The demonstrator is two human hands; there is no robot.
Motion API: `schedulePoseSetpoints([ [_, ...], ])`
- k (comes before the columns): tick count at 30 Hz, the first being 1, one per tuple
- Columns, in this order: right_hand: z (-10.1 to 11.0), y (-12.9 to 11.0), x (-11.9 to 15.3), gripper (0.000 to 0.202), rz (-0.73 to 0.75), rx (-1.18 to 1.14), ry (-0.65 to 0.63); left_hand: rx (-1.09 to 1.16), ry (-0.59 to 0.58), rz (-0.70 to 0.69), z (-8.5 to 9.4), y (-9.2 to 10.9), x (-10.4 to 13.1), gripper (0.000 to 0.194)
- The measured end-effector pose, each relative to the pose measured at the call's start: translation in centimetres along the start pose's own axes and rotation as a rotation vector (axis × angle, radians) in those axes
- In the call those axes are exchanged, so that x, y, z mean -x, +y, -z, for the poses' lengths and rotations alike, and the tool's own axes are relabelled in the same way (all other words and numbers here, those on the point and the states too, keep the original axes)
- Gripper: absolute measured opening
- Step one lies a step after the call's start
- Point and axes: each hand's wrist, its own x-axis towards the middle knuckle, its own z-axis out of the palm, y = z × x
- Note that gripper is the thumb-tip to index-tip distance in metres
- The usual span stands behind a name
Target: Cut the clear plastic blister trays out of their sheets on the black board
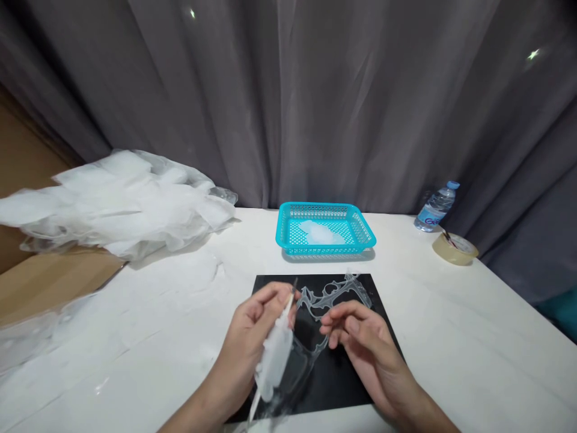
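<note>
My left hand (259, 331) is closed in a pinch on a white translucent sheet piece (276, 355), which is tilted and seen nearly edge-on. A small dark tip pokes out above the left fingertips; its kind cannot be made out. Clear plastic film with cut-out openings (333, 294) lies crumpled across a black mat (331, 385), running down between my hands and partly behind them. My right hand (365, 337) hovers over the mat's right side near the film, fingers loosely curled and slightly apart, with nothing visible in them.
A turquoise basket (282, 237) behind the mat has white pieces (320, 233) inside. At left, a heap of white sheets and clear film (130, 204) lies by a cardboard box (58, 273). A water bottle (435, 210) and a tape roll (455, 249) stand at right, before a grey curtain (324, 102).
</note>
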Motion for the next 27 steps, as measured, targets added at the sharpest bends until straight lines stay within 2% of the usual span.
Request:
schedulePoseSetpoints([
  [2, 0.3, -0.4, -0.3, 0.030, 0.040, 0.063, 0.100, 0.010, 0.114, -0.028, 0.7, 0.3, -0.8, 0.041],
  [4, 0.8, -0.8, -0.6, 0.042, 0.070, 0.179, 0.219, -0.021, 0.163, -0.054, 1.4, 0.5, -1.4, 0.041],
  [7, 1.6, -1.0, -0.6, 0.048, 0.150, 0.434, 0.263, -0.163, 0.062, -0.084, 1.4, 0.3, -1.5, 0.041],
  [9, 2.0, -1.0, -0.3, 0.036, 0.306, 0.668, 0.191, -0.243, -0.032, -0.101, 0.9, -0.3, -1.0, 0.039],
  [11, 2.1, -0.9, 0.1, 0.012, 0.535, 0.914, 0.056, -0.296, -0.095, -0.113, 0.2, -1.0, -0.3, 0.035],
  [12, 2.2, -0.9, 0.3, 0.013, 0.645, 1.037, -0.028, -0.325, -0.117, -0.120, -0.2, -1.3, 0.0, 0.033],
  [13, 2.2, -0.9, 0.4, 0.027, 0.734, 1.153, -0.115, -0.354, -0.142, -0.130, -0.4, -1.7, 0.3, 0.031],
  [16, 2.1, -1.0, 0.5, 0.051, 0.862, 1.431, -0.301, -0.425, -0.229, -0.161, -0.8, -2.5, 0.7, 0.030],
  [19, 1.8, -1.1, 0.5, 0.052, 0.894, 1.530, -0.333, -0.476, -0.269, -0.186, -0.9, -3.0, 0.9, 0.030],
  [27, 1.6, -0.5, 0.8, 0.049, 1.016, 1.548, -0.283, -0.423, -0.238, -0.183, -1.3, -2.9, 1.1, 0.027],
])
